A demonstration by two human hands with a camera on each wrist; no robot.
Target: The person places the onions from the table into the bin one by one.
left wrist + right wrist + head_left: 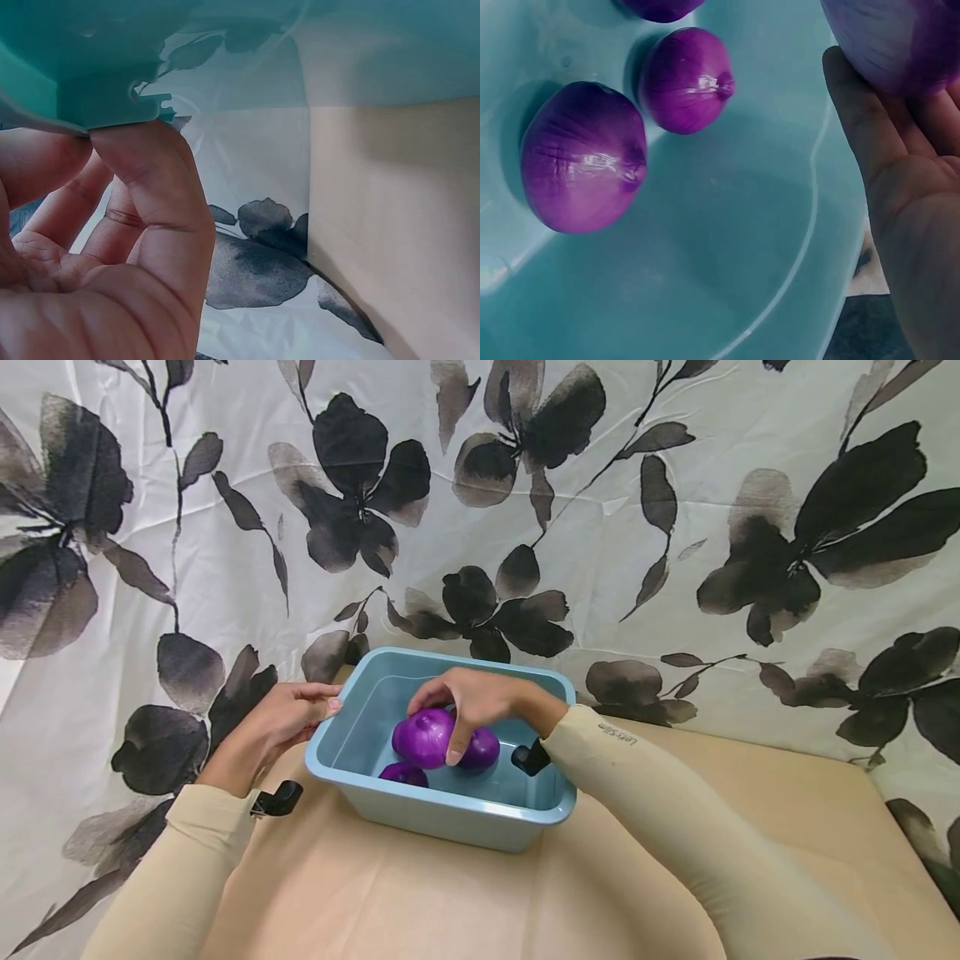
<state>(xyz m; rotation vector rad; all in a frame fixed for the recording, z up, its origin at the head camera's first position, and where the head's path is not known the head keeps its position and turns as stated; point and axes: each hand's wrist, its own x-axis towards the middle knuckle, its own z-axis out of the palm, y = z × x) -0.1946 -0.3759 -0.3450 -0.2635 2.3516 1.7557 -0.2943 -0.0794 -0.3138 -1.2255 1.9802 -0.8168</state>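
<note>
A light blue plastic tub [442, 804] stands on the table. My left hand [292, 714] pinches its left rim between thumb and fingers, seen close up in the left wrist view. Reaching in from the right, my right hand [480, 693] grips a shiny purple onion [426, 739] inside the tub, raised above the others. Another onion [482, 749] lies just right of it, and one more [403, 774] is partly hidden behind the front rim. In the right wrist view, the held onion [892, 41] is cut off at the top right, while a large onion [585, 157] rests on the tub floor.
A tan cloth or sheet [420, 902] covers the table. Close behind the tub hangs a white curtain [622, 568] with dark flowers, which also runs down the left side. Each wrist carries a small black camera.
</note>
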